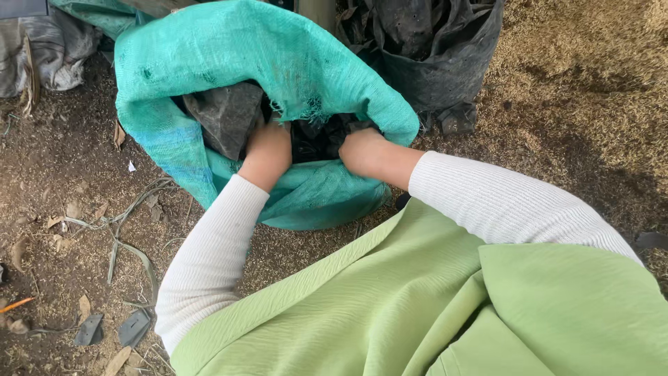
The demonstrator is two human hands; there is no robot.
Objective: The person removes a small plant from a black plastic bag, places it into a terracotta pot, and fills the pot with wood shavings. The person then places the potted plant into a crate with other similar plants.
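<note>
Both hands are plunged into the mouth of a green woven sack (229, 56) that lies on the dirt ground (56, 209). The left hand (268, 150) and the right hand (365, 150) are buried to the knuckles among the black plastic bags (229, 115) packed inside it. The fingers are hidden in the sack, so I cannot tell how far they are closed or whether they grip anything.

The black bags look thin, soft and crumpled; they should be light and limp, likely to slip and to snag or tear on the sack's frayed rim just above the hands. A bunched handful would probably hold better than a single edge. The sack itself is floppy and will sag rather than stand.

Behind the sack, touching its far right side, stands a big black bag (438, 56) of more plastic. Left of the sack the ground is littered with dry leaves and scraps; right of it lies open husk-strewn ground.
</note>
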